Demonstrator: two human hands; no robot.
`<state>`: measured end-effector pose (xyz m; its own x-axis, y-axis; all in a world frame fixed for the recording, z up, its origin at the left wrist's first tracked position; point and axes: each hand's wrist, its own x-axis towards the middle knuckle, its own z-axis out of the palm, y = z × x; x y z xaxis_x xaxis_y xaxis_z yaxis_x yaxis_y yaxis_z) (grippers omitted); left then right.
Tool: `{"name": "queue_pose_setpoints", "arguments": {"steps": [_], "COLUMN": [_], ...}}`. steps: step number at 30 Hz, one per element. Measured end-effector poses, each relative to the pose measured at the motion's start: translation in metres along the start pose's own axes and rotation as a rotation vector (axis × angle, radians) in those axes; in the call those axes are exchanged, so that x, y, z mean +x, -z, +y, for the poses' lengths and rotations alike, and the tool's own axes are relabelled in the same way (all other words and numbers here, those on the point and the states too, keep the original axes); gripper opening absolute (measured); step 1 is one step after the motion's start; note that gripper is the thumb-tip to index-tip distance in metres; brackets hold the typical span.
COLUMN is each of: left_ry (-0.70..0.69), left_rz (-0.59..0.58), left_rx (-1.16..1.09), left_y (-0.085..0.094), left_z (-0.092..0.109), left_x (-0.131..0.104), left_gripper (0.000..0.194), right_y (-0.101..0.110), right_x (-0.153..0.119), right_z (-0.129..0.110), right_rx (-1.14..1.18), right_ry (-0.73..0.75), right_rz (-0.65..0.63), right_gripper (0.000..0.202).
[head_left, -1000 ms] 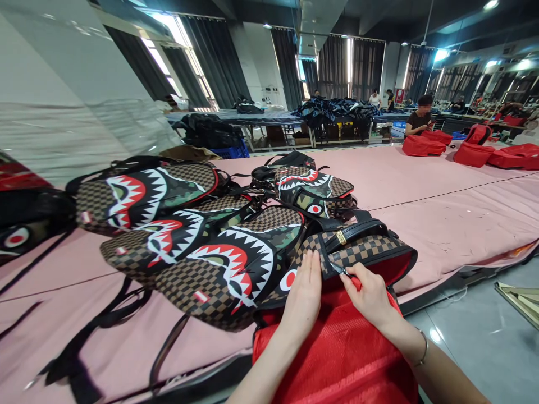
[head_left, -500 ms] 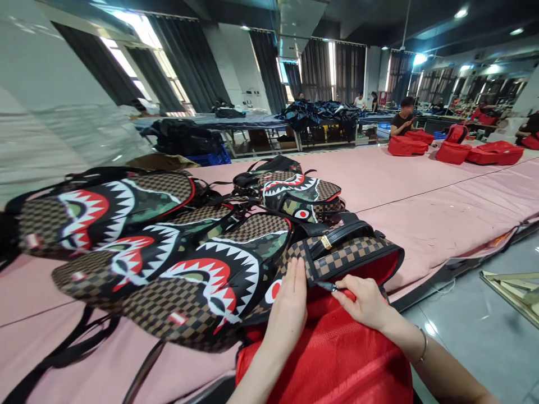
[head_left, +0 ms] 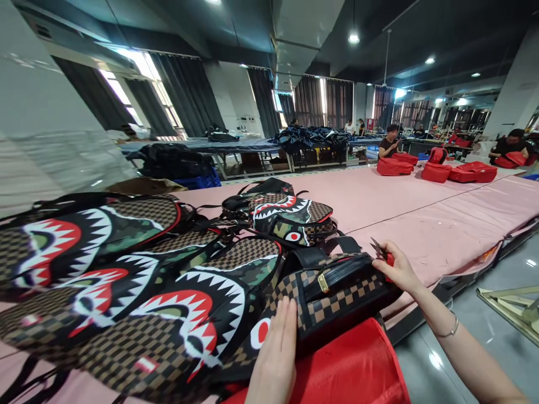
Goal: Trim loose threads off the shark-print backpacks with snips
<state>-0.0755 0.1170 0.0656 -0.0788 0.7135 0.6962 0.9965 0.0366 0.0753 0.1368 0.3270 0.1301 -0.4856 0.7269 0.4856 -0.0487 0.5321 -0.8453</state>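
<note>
A checkered backpack (head_left: 345, 294) with black trim, a gold zipper pull and a red lining (head_left: 349, 365) lies in front of me. My left hand (head_left: 275, 350) rests flat on its near left side, fingers stretched out, beside a red-and-white eye print. At the bag's far right end, my right hand (head_left: 393, 266) is closed around small red-handled snips (head_left: 380, 251), their pointed blades directed up and left. Several shark-mouth backpacks (head_left: 168, 331) lie on the left, overlapping one another, and a smaller-looking one (head_left: 290, 213) sits behind.
The long table has a pink cover (head_left: 421, 224). Red bags (head_left: 435, 171) stand at its far end, near a seated person (head_left: 388, 143). Dark bundles (head_left: 170, 163) are at the back left. A pale metal frame (head_left: 511, 308) is at the right, over the floor.
My right hand has moved up and right with the snips, from the bag's opening to its far end. The checkered side has folded over the red opening. The camera view has shifted.
</note>
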Motion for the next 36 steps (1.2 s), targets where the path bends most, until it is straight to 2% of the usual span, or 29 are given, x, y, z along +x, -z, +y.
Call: {"name": "queue_pose_setpoints", "arguments": {"steps": [3, 6, 9, 11, 14, 16, 18, 21, 24, 26, 28, 31, 33, 36], "left_ry": [0.049, 0.061, 0.041, 0.023, -0.049, -0.142, -0.214, -0.311, -0.457, -0.568, -0.647, -0.683, -0.665, -0.577], "left_rz": [-0.025, -0.037, -0.054, -0.1, -0.231, -0.257, -0.173, -0.108, -0.064, -0.037, -0.036, -0.087, -0.1, -0.032], "left_rx": [-0.067, -0.111, -0.145, -0.161, -0.191, -0.206, -0.171, -0.069, -0.01, 0.034, 0.095, 0.149, 0.149, 0.162], "left_y": [-0.013, -0.017, -0.001, 0.018, 0.048, 0.058, 0.059, 0.049, 0.042, 0.042, 0.045, 0.051, 0.052, 0.051], "left_z": [-0.007, -0.015, -0.024, -0.031, -0.044, -0.048, -0.047, -0.034, -0.023, -0.022, -0.027, -0.04, -0.046, -0.049], "left_x": [-0.01, -0.013, -0.01, -0.006, 0.012, 0.032, 0.055, 0.082, 0.096, 0.1, 0.102, 0.094, 0.079, 0.049], "left_gripper": [0.066, 0.071, 0.071, 0.066, 0.052, 0.041, 0.032, 0.028, 0.029, 0.03, 0.028, 0.025, 0.026, 0.025], "right_y": [-0.001, -0.009, -0.018, -0.024, -0.033, -0.04, -0.044, -0.045, -0.042, -0.039, -0.038, -0.037, -0.038, -0.041], "right_x": [0.016, 0.014, -0.006, -0.024, -0.05, -0.062, -0.069, -0.073, -0.074, -0.075, -0.076, -0.075, -0.074, -0.075], "right_z": [-0.006, -0.018, -0.028, -0.031, -0.032, -0.034, -0.037, -0.044, -0.047, -0.049, -0.051, -0.052, -0.051, -0.047], "right_rx": [-0.067, -0.17, -0.301, -0.401, -0.562, -0.675, -0.756, -0.814, -0.837, -0.853, -0.893, -0.952, -0.952, -0.931], "right_ry": [0.057, 0.185, 0.263, 0.308, 0.394, 0.447, 0.482, 0.502, 0.5, 0.461, 0.394, 0.314, 0.299, 0.32], "right_rz": [0.014, -0.135, -0.299, -0.334, -0.374, -0.406, -0.431, -0.444, -0.444, -0.454, -0.468, -0.483, -0.488, -0.482], "right_gripper": [0.015, 0.017, 0.018, 0.018, 0.019, 0.018, 0.016, 0.014, 0.013, 0.012, 0.011, 0.013, 0.012, 0.013]}}
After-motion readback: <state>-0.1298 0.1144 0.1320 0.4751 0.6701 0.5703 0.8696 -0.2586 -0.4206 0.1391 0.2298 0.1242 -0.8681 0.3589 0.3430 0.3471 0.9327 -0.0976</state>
